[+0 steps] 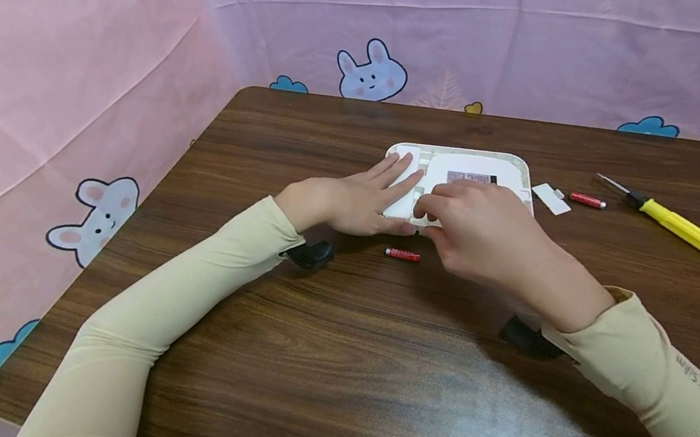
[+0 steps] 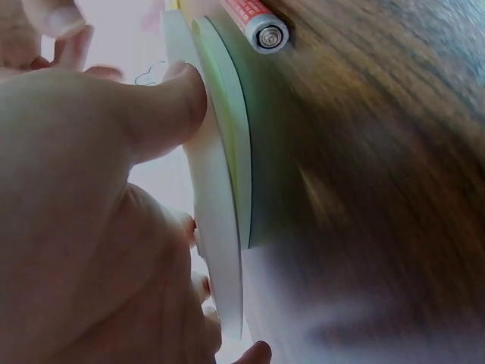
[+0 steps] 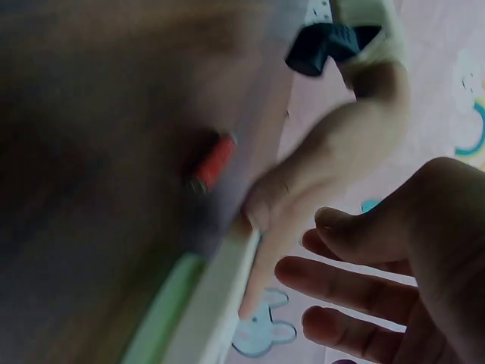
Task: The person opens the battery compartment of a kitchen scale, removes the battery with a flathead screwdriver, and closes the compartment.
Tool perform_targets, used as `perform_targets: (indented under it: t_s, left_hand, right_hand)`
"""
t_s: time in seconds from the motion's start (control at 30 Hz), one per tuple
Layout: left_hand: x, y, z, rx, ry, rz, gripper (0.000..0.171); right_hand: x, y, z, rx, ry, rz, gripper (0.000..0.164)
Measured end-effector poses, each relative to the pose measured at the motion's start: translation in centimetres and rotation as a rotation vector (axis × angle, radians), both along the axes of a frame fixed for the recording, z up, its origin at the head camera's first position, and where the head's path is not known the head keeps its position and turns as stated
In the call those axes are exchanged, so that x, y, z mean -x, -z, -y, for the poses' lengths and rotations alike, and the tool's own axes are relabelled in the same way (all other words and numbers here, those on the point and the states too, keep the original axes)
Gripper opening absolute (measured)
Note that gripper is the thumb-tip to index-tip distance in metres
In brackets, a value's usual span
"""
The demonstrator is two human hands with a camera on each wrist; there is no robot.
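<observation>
A white plastic device (image 1: 510, 172) with rounded corners and a printed label lies on the table. My left hand (image 1: 362, 201) rests across its left part with fingers spread and straight; in the left wrist view the thumb (image 2: 178, 106) lies against the device's edge. Over the near middle of the device hovers my right hand (image 1: 492, 230), its fingers loosely bent. The right wrist view shows these fingers (image 3: 341, 284) apart, with nothing visible between them. One red battery (image 1: 402, 255) lies just in front of the device.
To the right of the device are a small white cover (image 1: 551, 198), a second red battery (image 1: 588, 200) and a yellow-handled screwdriver (image 1: 684, 226). The brown wooden table (image 1: 299, 363) ends at a pink patterned cloth (image 1: 461, 37) behind and on the left.
</observation>
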State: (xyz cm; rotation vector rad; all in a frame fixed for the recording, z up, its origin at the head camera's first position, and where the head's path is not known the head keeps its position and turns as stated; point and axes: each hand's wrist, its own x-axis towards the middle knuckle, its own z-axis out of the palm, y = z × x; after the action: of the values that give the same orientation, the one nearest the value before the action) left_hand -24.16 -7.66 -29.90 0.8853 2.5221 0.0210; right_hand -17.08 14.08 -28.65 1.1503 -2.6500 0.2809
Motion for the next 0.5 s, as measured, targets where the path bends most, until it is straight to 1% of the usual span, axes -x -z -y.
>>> perform_targets:
  t_s: [0.17, 0.4, 0.5]
  left_hand:
    - [0.0, -0.1, 0.0, 0.011, 0.007, 0.008, 0.088]
    - [0.0, 0.0, 0.0, 0.006, 0.006, 0.007, 0.087]
    - [0.0, 0.0, 0.0, 0.006, 0.008, 0.005, 0.086]
  right_hand:
    - [-0.6, 1.1, 1.0, -0.032, -0.038, 0.013, 0.008]
    - [-0.9, 2.7, 1.8, -0.080, -0.040, -0.004, 0.003]
    - [-1.0, 3.1, 2.0, -0.097, -0.041, -0.017, 0.006]
